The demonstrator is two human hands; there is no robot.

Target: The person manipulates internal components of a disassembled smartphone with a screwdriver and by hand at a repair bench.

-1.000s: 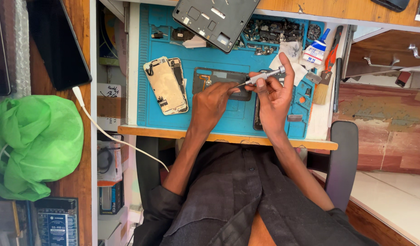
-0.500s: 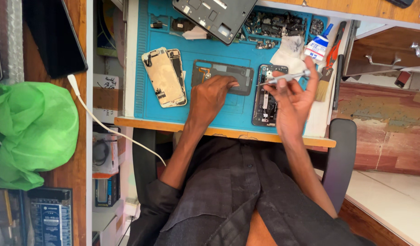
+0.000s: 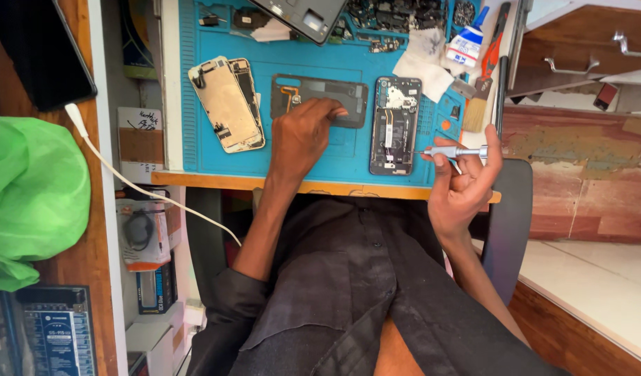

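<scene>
Screwdriver (image 3: 453,151) pinched in right hand (image 3: 463,188), beside opened phone (image 3: 395,125).

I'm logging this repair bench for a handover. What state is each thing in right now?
opened phone: flat on the blue mat, back off, insides exposed
dark back panel: flat on mat, left hand pressing on it
screwdriver: held level in right hand, tip beside the opened phone
screen assembly: lying detached, tilted
glue bottle: capped, lying down
white cable: hanging loose
</scene>
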